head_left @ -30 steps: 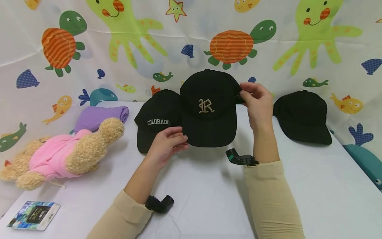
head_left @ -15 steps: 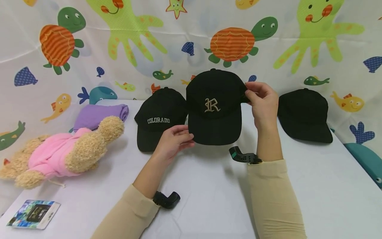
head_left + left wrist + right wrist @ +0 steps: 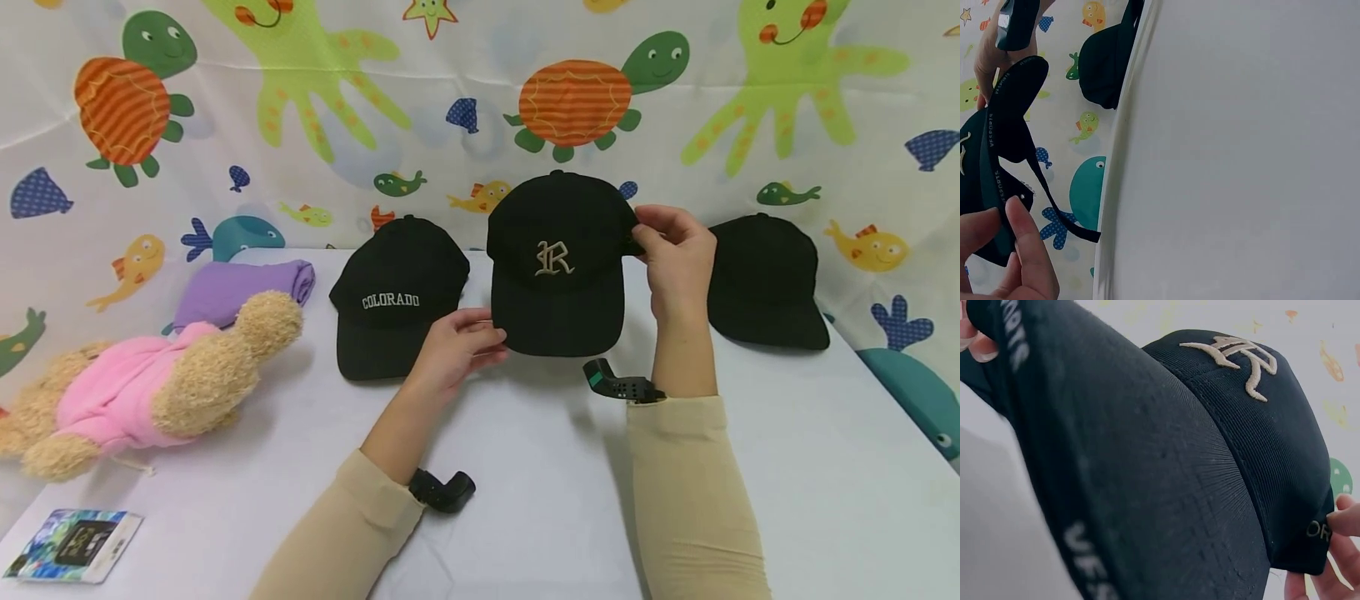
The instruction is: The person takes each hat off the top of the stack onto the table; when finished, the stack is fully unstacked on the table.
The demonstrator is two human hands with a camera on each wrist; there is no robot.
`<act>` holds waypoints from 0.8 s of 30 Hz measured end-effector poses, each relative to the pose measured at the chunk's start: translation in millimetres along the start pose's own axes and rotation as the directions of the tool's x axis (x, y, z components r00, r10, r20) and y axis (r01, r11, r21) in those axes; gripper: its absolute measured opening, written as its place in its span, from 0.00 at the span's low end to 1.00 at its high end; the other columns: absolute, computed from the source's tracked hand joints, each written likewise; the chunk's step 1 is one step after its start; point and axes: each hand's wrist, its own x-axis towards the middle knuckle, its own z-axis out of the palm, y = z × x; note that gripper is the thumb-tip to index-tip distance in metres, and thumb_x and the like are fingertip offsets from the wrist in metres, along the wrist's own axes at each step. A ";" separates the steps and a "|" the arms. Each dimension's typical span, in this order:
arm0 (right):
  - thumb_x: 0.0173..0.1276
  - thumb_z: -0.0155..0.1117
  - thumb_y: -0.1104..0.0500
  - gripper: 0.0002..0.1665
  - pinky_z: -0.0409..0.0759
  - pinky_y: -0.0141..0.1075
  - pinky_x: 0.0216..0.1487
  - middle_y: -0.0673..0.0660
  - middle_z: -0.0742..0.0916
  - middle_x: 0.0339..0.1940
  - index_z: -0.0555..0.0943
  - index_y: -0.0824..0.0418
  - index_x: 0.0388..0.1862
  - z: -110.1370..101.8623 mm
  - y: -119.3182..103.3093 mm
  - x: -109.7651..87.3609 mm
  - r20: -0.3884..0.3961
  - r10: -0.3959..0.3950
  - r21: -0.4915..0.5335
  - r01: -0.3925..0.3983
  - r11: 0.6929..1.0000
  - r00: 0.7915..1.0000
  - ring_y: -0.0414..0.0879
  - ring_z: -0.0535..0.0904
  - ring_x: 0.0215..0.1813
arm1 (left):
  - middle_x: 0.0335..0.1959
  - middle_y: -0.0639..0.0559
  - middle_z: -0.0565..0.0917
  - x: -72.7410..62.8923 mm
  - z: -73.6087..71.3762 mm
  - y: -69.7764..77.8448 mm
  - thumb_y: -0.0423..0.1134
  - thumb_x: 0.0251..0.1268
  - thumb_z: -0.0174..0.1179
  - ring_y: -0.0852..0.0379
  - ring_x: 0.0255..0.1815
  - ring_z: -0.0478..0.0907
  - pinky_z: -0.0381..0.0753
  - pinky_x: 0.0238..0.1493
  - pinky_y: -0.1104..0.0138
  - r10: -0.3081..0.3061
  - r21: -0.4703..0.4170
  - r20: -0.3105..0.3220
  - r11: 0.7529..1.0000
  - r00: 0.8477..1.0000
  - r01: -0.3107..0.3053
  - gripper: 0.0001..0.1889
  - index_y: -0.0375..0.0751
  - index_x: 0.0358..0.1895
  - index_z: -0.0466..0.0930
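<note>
A black baseball cap with a gold letter R is held upright between my two hands, its front facing me. My left hand pinches the left edge of its brim; in the left wrist view the thumb lies on one face of the brim and the fingers on the other. On the far side my right hand pinches the cap's side panel between thumb and fingers. The right wrist view shows the brim close up and the raised R on the crown.
A black COLORADO cap stands left of the held cap, a plain black cap to the right. Farther left lie a folded purple cloth, a teddy bear in pink and a small card packet. Behind hangs a sea-animal curtain.
Both hands have shifted the R cap to the right. It used to overlap the COLORADO cap in the head view; now a gap shows between the two crowns.
</note>
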 end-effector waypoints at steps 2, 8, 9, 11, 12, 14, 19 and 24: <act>0.73 0.64 0.65 0.11 0.80 0.36 0.53 0.47 0.84 0.47 0.88 0.57 0.50 -1.7 0.5 1.6 -0.014 0.004 0.007 -0.004 1.000 1.000 0.43 0.79 0.49 | 0.42 0.47 0.82 2.6 4.0 -0.7 0.25 0.69 0.63 0.56 0.33 0.86 0.90 0.40 0.66 0.001 -0.005 0.002 1.000 1.000 -0.001 0.24 0.32 0.67 0.73; 0.73 0.64 0.65 0.11 0.79 0.39 0.56 0.47 0.85 0.46 0.88 0.57 0.49 -3.4 1.3 4.9 -0.027 0.013 -0.033 -0.014 0.999 1.000 0.42 0.80 0.48 | 0.43 0.46 0.83 9.7 12.9 -2.8 0.25 0.68 0.64 0.56 0.33 0.86 0.90 0.38 0.67 -0.014 -0.002 -0.011 1.000 1.000 0.014 0.23 0.33 0.65 0.75; 0.73 0.64 0.65 0.11 0.79 0.39 0.57 0.47 0.85 0.46 0.88 0.57 0.50 -3.7 1.0 5.2 -0.029 0.014 -0.045 -0.016 0.999 0.999 0.41 0.79 0.49 | 0.43 0.46 0.83 10.9 14.1 -3.1 0.25 0.67 0.64 0.56 0.32 0.86 0.90 0.38 0.67 -0.016 -0.002 -0.013 1.000 1.000 0.016 0.23 0.33 0.65 0.75; 0.74 0.64 0.64 0.11 0.79 0.40 0.58 0.46 0.84 0.47 0.88 0.57 0.50 -4.7 0.4 6.1 -0.040 0.022 -0.055 -0.024 0.998 0.999 0.41 0.78 0.50 | 0.44 0.46 0.83 13.9 16.9 -3.8 0.25 0.67 0.64 0.56 0.32 0.86 0.90 0.38 0.68 -0.017 -0.007 -0.010 1.000 1.000 0.017 0.23 0.33 0.65 0.75; 0.74 0.64 0.64 0.11 0.78 0.39 0.58 0.46 0.84 0.47 0.88 0.57 0.50 -5.2 0.2 6.5 -0.049 0.025 -0.057 -0.028 0.998 0.999 0.41 0.78 0.50 | 0.44 0.45 0.83 15.5 18.3 -4.2 0.24 0.67 0.64 0.56 0.32 0.86 0.89 0.37 0.68 -0.017 -0.011 -0.006 1.000 1.000 0.017 0.23 0.33 0.65 0.75; 0.74 0.64 0.63 0.10 0.78 0.40 0.58 0.46 0.84 0.47 0.88 0.57 0.50 -5.9 0.0 7.0 -0.062 0.033 -0.053 -0.036 0.998 0.998 0.41 0.77 0.50 | 0.44 0.46 0.83 18.6 21.6 -5.2 0.24 0.66 0.64 0.56 0.31 0.85 0.89 0.37 0.68 -0.015 -0.017 0.002 1.000 1.000 0.015 0.23 0.32 0.65 0.75; 0.76 0.63 0.60 0.09 0.76 0.39 0.57 0.46 0.83 0.48 0.88 0.56 0.49 -8.2 3.4 7.8 -0.079 0.058 -0.050 -0.062 0.997 0.995 0.41 0.75 0.51 | 0.42 0.45 0.83 25.2 29.6 -7.8 0.22 0.65 0.62 0.56 0.29 0.84 0.89 0.35 0.68 -0.018 -0.025 0.012 1.000 1.000 0.018 0.23 0.30 0.64 0.74; 0.76 0.62 0.60 0.11 0.75 0.36 0.60 0.45 0.83 0.52 0.88 0.57 0.51 -15.7 12.4 8.7 -0.109 0.081 -0.098 -0.092 0.991 0.991 0.39 0.74 0.56 | 0.42 0.44 0.82 32.4 37.1 -12.5 0.22 0.65 0.63 0.57 0.29 0.84 0.88 0.34 0.68 -0.036 -0.015 0.006 0.999 0.999 0.036 0.24 0.31 0.64 0.74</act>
